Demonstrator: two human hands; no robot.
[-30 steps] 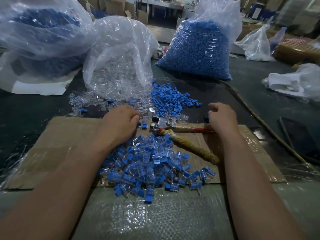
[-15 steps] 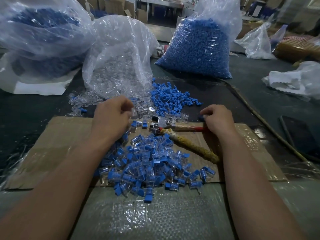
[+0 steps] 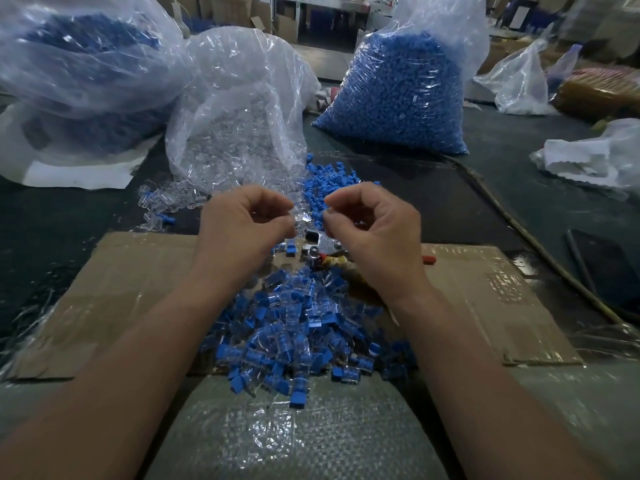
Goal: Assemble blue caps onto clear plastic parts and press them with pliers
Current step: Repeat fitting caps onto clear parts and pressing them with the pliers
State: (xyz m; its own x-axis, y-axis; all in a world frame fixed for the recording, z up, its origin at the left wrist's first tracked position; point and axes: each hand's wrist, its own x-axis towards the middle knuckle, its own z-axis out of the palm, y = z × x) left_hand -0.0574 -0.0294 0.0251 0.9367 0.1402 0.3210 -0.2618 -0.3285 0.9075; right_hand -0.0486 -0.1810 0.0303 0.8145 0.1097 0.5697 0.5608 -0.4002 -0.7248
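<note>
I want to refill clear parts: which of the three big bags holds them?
The middle bag: its contents are transparent, while the left bag and the right bag hold blue pieces.

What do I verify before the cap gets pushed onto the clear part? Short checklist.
1. Left hand pinches a clear part: ok.
2. Right hand pinches a blue cap: ok, though it is small in view.
3. Cap and part held close together, between the fingertips: ok.
4. Cap lined up with the part's opening: cannot tell.
5. Pliers free, lying on the cardboard below the hands: ok.
</note>
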